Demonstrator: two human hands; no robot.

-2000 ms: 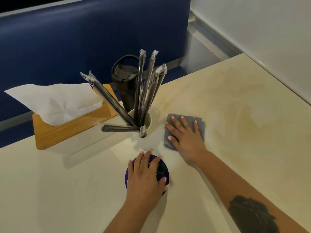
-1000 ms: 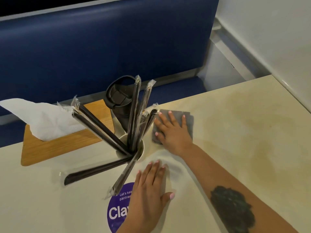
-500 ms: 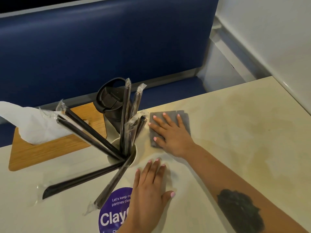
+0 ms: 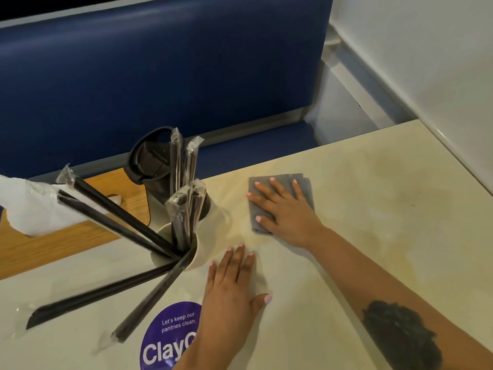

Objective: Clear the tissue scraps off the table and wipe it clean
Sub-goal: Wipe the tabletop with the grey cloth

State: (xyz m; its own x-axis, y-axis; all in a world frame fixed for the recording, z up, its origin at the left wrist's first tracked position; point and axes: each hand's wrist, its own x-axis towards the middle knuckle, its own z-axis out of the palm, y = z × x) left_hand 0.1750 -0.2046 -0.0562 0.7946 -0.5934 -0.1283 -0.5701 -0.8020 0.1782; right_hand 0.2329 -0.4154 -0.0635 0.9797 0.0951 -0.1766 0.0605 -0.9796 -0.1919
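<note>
A white cup (image 4: 198,253), just left of the left hand (image 4: 231,285), is filled with black wrapped straws (image 4: 120,217), several splayed outward. A folded grey cloth (image 4: 280,201) is pressed flat under the spread right hand (image 4: 284,213) on the streaked worktop (image 4: 386,222); the left hand lies flat, fingers open, holding nothing.

Right hand (image 4: 286,217) presses grey cloth (image 4: 304,186) flat on table (image 4: 386,209).
</note>
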